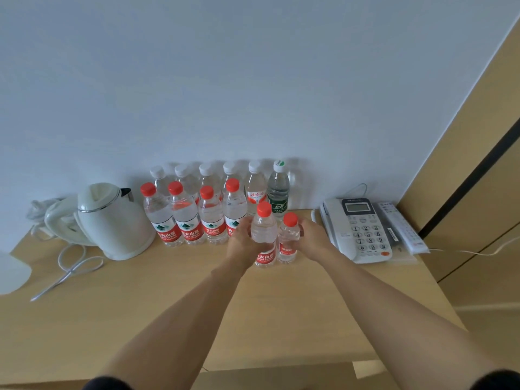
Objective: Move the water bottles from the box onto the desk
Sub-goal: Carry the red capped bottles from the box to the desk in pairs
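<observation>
My left hand grips a tall red-capped water bottle standing on the wooden desk. My right hand grips a shorter red-capped bottle right beside it; the two bottles nearly touch. Behind them stand several red-capped bottles in a row, and against the wall several white-capped bottles plus one green-labelled bottle. No box is in view.
A white electric kettle on its base stands at the left, with its cord looped on the desk. A white desk phone and a remote control lie at the right. A tan cabinet borders the right side.
</observation>
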Demonstrator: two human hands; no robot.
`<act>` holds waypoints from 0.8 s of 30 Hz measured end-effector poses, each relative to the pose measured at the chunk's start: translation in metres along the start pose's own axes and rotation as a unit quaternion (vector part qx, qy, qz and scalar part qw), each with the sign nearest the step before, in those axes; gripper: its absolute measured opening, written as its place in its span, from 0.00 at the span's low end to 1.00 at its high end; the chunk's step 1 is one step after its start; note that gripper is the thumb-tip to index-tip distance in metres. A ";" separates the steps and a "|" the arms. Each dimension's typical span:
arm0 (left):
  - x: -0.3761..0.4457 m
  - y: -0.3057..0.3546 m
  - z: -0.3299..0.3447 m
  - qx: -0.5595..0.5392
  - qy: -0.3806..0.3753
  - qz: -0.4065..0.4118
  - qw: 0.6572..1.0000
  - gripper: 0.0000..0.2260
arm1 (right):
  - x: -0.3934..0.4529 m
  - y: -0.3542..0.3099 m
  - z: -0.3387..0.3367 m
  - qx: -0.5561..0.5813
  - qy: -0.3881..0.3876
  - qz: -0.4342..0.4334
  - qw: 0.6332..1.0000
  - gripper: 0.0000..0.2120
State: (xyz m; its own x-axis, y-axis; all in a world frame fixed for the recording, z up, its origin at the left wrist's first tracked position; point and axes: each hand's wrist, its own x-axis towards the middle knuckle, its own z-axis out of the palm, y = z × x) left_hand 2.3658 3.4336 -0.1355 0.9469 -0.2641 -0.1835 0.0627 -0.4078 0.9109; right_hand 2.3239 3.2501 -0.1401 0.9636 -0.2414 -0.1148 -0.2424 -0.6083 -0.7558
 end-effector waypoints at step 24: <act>0.016 0.075 -0.031 0.371 0.067 0.220 0.900 0.17 | 0.003 0.003 0.001 -0.040 0.099 -0.062 0.992 0.18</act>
State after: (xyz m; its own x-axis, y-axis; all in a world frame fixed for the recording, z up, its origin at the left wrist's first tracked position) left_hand 2.3956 3.4257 -0.0588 0.8611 -0.4559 0.2251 -0.5084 -0.7741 0.3771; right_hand 2.3265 3.2482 -0.1435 0.9473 -0.3002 0.1118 -0.1386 -0.6986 -0.7019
